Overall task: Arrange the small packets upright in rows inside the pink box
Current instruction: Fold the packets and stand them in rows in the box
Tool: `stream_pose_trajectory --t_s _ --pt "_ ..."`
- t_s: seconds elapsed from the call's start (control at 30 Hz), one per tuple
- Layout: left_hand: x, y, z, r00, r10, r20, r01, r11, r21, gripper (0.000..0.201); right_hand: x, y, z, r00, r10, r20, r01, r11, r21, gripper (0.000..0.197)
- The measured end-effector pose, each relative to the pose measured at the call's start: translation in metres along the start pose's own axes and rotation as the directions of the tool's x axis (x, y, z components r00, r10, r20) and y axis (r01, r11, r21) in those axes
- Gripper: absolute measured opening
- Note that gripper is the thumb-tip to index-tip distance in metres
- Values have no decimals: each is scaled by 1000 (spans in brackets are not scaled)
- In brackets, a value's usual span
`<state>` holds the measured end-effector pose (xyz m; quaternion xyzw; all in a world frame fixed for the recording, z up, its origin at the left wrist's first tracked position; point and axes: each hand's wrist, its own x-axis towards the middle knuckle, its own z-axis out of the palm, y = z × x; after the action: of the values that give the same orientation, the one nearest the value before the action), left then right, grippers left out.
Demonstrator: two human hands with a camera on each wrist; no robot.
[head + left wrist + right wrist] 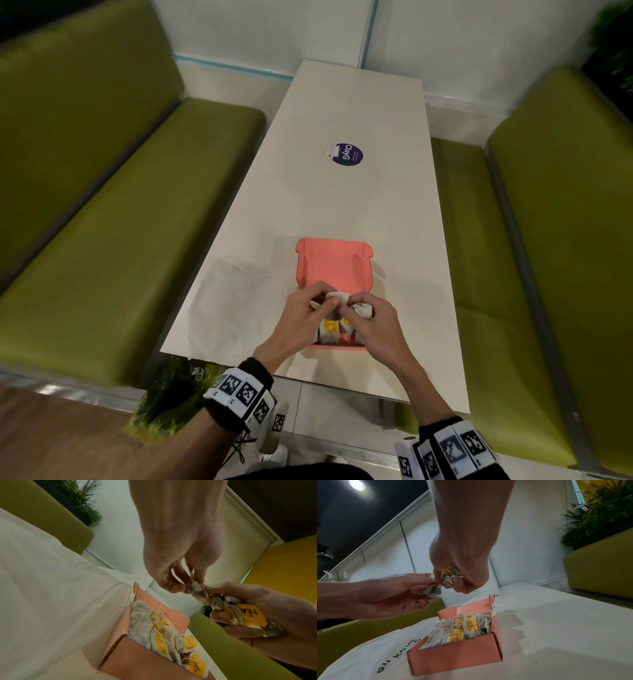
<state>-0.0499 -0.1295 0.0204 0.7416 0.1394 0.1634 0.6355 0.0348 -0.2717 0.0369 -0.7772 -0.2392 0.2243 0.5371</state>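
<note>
An open pink box (pixel 334 263) stands near the front edge of the white table, its lid folded back. Several small tea packets with yellow tags (pixel 462 627) stand packed in its near part; the far part shows bare pink floor. Both hands hover just above the box. My right hand (pixel 356 308) grips a crumpled bunch of packets (pixel 247 615). My left hand (pixel 325 301) pinches one packet (pixel 197 591) at the edge of that bunch, and the fingertips of the two hands meet there.
A clear plastic bag (pixel 376 655) with black lettering lies flat on the table (pixel 342 205) to the left of the box. A round purple sticker (pixel 347 154) sits farther back. Green benches (pixel 102 240) flank the table on both sides.
</note>
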Motion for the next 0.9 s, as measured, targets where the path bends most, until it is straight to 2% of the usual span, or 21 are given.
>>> stream_pose_trajectory --t_s 0.1,0.2,0.23,0.3,0.4,0.47,0.53,0.6,0.77,0.9 --pt "-2 -3 5 1000 -8 16 7 999 35 4 -1 7 -4 1000 23 9 -22 998 -60 12" --pt "-10 -13 11 998 -9 64 -7 970 243 13 -1 22 -14 995 86 -40 -92 983 -162 14" --pt "-14 -18 13 994 10 107 -47 935 352 14 -1 29 -17 992 121 -48 -128 967 -221 12" --pt "-24 -28 19 978 30 204 -144 809 570 18 0 39 -21 979 200 -44 -201 908 -368 10" --pt "-35 -42 25 964 -29 264 -189 625 758 27 0 47 -20 963 268 -38 -255 852 -458 7" --pt "-39 -47 27 965 -61 255 -175 573 801 27 1 48 -14 949 312 -42 -290 816 -499 6" --pt "-40 -48 28 964 -71 255 -175 551 816 25 3 49 -6 930 363 -55 -334 773 -539 20" --pt "-39 -51 29 962 -73 262 -182 543 820 27 6 47 1 920 381 -94 -366 747 -555 25" --pt "-36 -54 32 938 16 347 -309 495 812 36 8 42 13 914 369 -167 -388 683 -619 28" --pt "-35 -59 33 926 0 378 -341 434 834 41 4 34 15 934 302 -192 -351 667 -657 19"
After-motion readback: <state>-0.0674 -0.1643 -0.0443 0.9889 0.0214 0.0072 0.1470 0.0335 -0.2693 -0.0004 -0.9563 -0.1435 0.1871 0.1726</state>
